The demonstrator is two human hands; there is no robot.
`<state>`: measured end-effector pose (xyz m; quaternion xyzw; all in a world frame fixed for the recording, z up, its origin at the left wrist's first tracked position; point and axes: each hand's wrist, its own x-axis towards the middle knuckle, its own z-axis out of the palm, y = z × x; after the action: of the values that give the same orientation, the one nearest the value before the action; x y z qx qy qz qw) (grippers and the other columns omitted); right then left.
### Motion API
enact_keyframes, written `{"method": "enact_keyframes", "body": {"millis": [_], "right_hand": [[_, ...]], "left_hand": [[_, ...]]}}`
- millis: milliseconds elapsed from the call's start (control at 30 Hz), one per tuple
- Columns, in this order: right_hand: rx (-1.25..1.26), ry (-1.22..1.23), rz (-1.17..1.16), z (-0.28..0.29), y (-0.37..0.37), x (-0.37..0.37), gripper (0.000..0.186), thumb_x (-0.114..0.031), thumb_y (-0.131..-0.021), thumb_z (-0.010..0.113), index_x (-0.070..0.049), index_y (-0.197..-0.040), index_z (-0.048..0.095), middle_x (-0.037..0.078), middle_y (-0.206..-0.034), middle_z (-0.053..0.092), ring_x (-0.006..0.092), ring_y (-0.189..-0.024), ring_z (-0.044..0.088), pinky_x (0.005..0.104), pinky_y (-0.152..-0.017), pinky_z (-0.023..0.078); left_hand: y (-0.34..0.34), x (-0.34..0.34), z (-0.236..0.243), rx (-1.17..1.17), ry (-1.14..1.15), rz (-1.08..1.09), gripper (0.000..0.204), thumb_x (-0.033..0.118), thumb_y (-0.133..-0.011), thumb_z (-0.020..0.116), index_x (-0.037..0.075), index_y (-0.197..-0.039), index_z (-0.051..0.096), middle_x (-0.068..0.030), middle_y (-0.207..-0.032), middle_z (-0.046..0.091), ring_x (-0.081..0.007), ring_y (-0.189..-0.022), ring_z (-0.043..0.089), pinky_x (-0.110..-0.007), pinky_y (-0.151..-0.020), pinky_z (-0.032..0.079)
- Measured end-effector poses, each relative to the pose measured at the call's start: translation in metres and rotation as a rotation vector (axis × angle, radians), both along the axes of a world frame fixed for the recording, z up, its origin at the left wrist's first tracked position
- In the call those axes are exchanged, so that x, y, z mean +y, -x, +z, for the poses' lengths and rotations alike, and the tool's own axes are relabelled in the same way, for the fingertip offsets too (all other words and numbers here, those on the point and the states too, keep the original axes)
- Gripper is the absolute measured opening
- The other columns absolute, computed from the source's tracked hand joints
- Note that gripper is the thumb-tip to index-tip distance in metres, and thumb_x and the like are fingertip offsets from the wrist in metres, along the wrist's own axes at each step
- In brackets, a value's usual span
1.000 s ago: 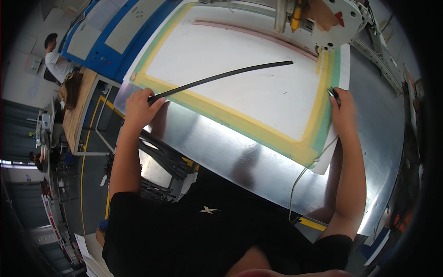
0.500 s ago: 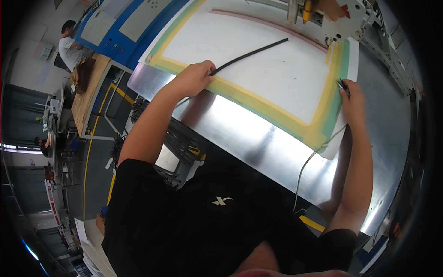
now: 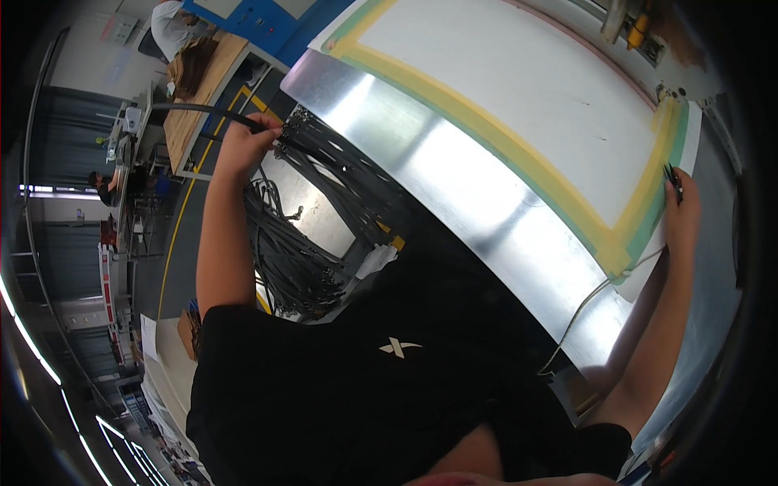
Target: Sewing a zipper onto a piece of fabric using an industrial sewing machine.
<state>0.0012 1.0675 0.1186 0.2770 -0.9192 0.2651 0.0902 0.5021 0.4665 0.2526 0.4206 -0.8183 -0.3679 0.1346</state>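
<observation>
My left hand [image 3: 245, 148] is out to the left, past the metal table's edge, with its fingers closed on a black cable [image 3: 198, 108]. The cable's free length sticks out leftward, over the gap before the wooden bench. Just beneath and beside this hand lie bundles of black cables [image 3: 296, 263] on a shiny metal surface [image 3: 312, 215]. On the far right my right hand [image 3: 685, 212] rests by the taped border of the white sheet [image 3: 519, 89]. It grips a small dark tool [image 3: 675, 185] with pointed tips; its exact kind is unclear.
Yellow and green tape [image 3: 486, 162] frames the white sheet on the metal table [image 3: 454, 174]. A thin cord [image 3: 577, 314] hangs over its near edge. Machine parts [image 3: 636, 28] stand above the far right. A wooden bench [image 3: 219, 77], a blue cabinet [image 3: 263, 24] and a seated person [image 3: 172, 28] are farther left.
My left hand has carried the black cable off the white sheet, leftward to above the cable bundles. My right hand stays by the sheet's right border with the tool. The view has shifted.
</observation>
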Motion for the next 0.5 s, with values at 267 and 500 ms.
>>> {"method": "enact_keyframes", "body": {"millis": [267, 500], "right_hand": [[-0.024, -0.04, -0.034, -0.003, 0.015, 0.008, 0.04, -0.024, -0.108, 0.059, -0.006, -0.144, 0.061, 0.016, -0.139, 0.067, 0.0302, -0.124, 0.066, 0.0387, -0.107, 0.05], [-0.006, -0.074, -0.04, 0.004, 0.01, 0.006, 0.041, -0.024, -0.108, 0.06, -0.004, -0.144, 0.062, 0.016, -0.137, 0.069, 0.0287, -0.12, 0.068, 0.038, -0.105, 0.051]], "left_hand": [[-0.04, -0.092, -0.041, -0.053, 0.518, 0.281, 0.025, 0.02, -0.095, 0.077, -0.001, -0.109, 0.078, -0.0067, -0.083, 0.074, -0.0159, -0.074, 0.07, -0.031, -0.069, 0.053], [-0.06, -0.037, -0.162, -0.187, 0.79, 0.029, 0.022, 0.026, -0.101, 0.067, 0.008, -0.11, 0.077, -0.0228, -0.106, 0.073, -0.043, -0.1, 0.07, -0.049, -0.091, 0.056]]}}
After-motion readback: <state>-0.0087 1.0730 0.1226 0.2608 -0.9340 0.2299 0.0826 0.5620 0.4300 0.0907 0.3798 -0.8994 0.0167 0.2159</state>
